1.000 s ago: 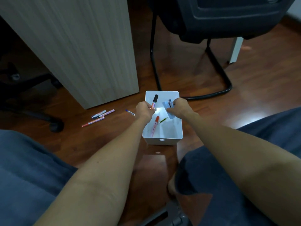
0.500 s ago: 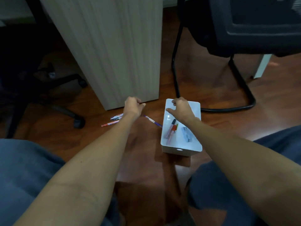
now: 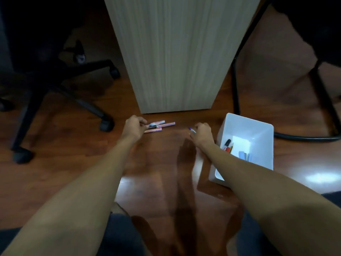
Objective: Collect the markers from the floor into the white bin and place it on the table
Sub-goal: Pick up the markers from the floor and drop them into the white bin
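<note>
The white bin (image 3: pixel 262 126) stands on the wooden floor at the right, holding a black-capped red marker (image 3: pixel 227 145) and a pale blue item (image 3: pixel 243 156). Three markers lie in a cluster on the floor: a white one (image 3: pixel 156 123) and two pink ones (image 3: pixel 167 124) (image 3: pixel 154 130). My left hand (image 3: pixel 133 127) is curled over the cluster's left end, fingertips touching the white marker. My right hand (image 3: pixel 202 133) is closed over a purple pen (image 3: pixel 191 129), whose tip sticks out to the left, just left of the bin.
A light wood desk panel (image 3: pixel 175 61) rises right behind the markers. A black office chair base with casters (image 3: pixel 106 124) sits at the left. A black sled-frame chair leg (image 3: pixel 236 89) runs behind the bin. My knees fill the bottom edge.
The view has swung left. My left hand has reached the marker cluster, and my right hand has left the bin's rim and closed over the purple pen on the floor.
</note>
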### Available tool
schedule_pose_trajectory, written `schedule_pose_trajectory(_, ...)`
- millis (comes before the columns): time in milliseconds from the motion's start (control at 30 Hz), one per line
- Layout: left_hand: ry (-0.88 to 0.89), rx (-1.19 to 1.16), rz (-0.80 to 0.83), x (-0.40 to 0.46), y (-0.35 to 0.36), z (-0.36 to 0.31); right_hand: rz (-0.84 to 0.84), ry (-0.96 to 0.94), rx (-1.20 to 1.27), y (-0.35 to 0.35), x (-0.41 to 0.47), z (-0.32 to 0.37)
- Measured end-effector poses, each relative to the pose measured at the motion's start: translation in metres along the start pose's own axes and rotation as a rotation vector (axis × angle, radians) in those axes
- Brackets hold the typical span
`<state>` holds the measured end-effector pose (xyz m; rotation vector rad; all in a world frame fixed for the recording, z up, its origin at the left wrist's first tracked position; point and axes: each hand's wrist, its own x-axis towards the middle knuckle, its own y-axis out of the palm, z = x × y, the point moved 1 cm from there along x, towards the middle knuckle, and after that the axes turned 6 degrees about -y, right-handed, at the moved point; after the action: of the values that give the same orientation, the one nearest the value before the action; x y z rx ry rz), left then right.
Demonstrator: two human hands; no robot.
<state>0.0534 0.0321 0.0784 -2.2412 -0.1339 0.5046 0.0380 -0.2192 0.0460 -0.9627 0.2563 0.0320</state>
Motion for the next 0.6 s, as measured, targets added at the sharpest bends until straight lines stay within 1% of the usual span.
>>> schedule_pose_trajectory(100,0.018,0.060,0.046,0.031,0.021,0.026,-0.033,0.113,-0.078,0.029,0.018,-0.019)
schedule_pose_trajectory(200,-0.006,0.091,0.066,0.047,0.043,0.045,-0.076,0.213,-0.171,0.050,0.026,-0.039)
schedule_pose_trajectory(267,-0.034,0.138,0.094,0.068,0.077,0.056,-0.030,0.308,-0.220,0.067,0.042,-0.062)
schedule_pose_trajectory(433,-0.006,0.301,0.024,0.065,0.084,0.061,-0.056,0.339,-0.263,0.072,0.043,-0.065)
schedule_pose_trajectory(533,-0.052,0.288,0.031,0.056,0.085,0.069,-0.054,0.346,-0.262,0.079,0.041,-0.061)
schedule_pose_trajectory(600,-0.075,0.260,0.066,0.053,0.089,0.070,-0.033,0.344,-0.219,0.080,0.041,-0.061)
